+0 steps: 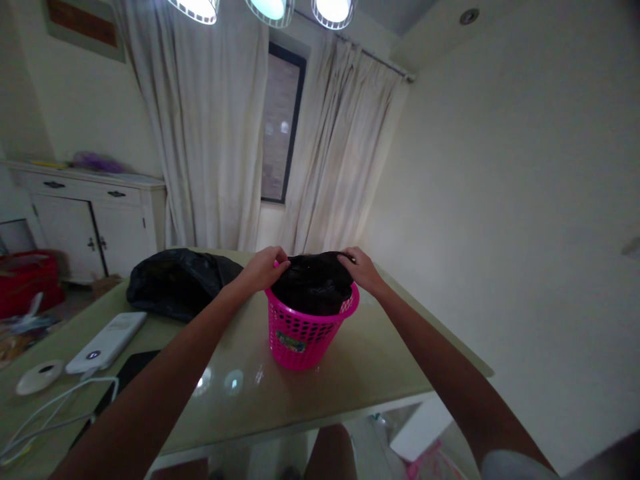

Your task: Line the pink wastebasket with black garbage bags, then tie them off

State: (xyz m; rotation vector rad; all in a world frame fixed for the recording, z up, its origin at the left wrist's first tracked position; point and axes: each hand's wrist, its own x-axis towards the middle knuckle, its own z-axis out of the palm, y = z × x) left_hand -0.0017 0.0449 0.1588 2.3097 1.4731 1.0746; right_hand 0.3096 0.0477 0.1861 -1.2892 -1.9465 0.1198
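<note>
Nearest you, at your left, a white cable lies on the glossy table, running to a white device. The pink basket stands upright in front of you, a black bag set inside its mouth. Your left hand pinches the bag's edge at the left rim; your right hand pinches its far right edge. Left of the basket, another black bag lies gaping. Pale curtains hang beyond.
</note>
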